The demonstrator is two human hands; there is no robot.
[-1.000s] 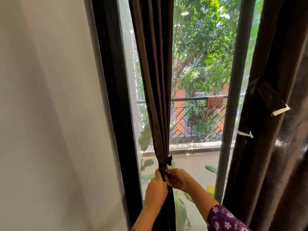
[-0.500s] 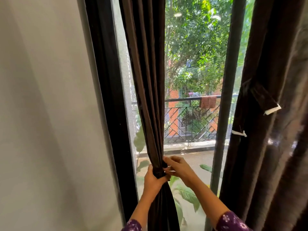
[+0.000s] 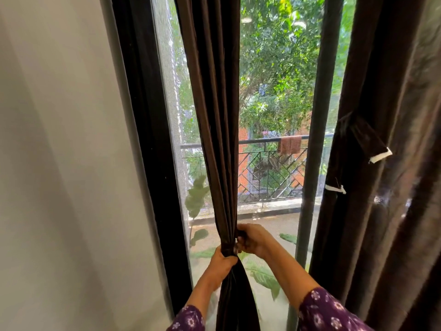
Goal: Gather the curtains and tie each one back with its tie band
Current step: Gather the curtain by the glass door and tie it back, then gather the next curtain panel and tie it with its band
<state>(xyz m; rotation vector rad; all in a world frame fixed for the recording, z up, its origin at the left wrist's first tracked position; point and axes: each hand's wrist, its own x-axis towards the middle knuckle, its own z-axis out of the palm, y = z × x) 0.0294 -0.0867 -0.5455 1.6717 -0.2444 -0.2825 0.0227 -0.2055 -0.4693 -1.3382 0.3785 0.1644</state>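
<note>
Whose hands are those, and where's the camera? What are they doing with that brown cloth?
No machine here: these are a person's two bare hands. The camera sits on their head, looking down. The left hand grips a bunched brown curtain in front of a window. The right hand pinches the band wrapped around it. On the right hangs a second curtain, with a second band hanging untied.
</note>
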